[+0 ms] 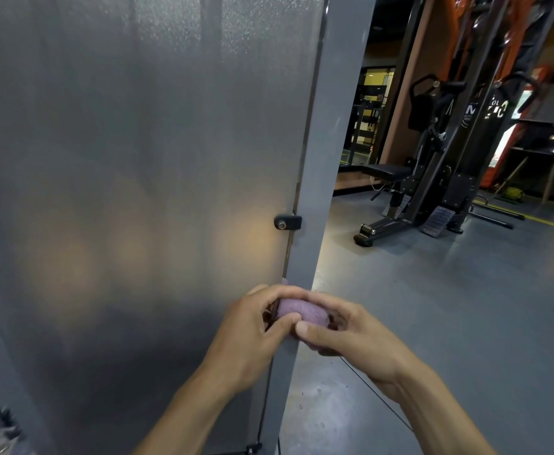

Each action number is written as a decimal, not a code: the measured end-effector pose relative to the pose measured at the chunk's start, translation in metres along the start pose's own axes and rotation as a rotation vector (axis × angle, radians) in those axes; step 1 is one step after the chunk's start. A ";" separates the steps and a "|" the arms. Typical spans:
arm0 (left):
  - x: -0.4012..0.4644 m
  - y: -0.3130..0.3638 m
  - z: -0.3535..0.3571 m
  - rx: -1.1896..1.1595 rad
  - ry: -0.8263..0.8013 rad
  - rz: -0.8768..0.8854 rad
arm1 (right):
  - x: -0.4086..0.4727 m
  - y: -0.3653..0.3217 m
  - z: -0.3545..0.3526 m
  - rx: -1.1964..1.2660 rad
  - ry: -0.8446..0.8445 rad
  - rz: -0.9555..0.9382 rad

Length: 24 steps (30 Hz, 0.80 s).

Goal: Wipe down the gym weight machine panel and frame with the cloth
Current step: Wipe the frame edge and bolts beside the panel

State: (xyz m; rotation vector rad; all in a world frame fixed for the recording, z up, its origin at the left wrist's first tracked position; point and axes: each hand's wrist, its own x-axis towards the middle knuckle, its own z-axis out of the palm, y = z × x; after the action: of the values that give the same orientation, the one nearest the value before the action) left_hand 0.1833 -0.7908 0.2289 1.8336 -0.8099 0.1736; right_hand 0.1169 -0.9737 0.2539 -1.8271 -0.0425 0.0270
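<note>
- Head view: left hand point(249, 336) and right hand point(351, 339) both grip bunched purple cloth point(302, 311), fingers curled around it.
- Cloth just beside grey frame post point(328, 159), below black panel latch point(288, 222).

Both forearms reached forward (bare, from below), left hand point(252, 336) and right hand point(351, 336) meeting with fingers curled, thumbs touching.

The gray gym floor point(449, 307) and what stands on it

The floor is smooth and gray, with a shiny patch just below the right hand point(344, 336). Far above that hand, a black exercise machine point(410, 192) stands on the floor. A yellow line point(545, 221) runs across the floor well off to the upper right of the hand.
</note>
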 end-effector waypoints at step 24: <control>0.038 0.004 0.034 -0.236 0.242 -0.070 | 0.027 -0.021 -0.007 -0.077 0.995 -0.433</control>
State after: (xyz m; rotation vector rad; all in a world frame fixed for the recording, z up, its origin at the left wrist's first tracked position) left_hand 0.2006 -0.8385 0.2356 1.5796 -0.5710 0.2394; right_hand 0.1436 -0.9740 0.2764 -1.6931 0.2652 -1.1848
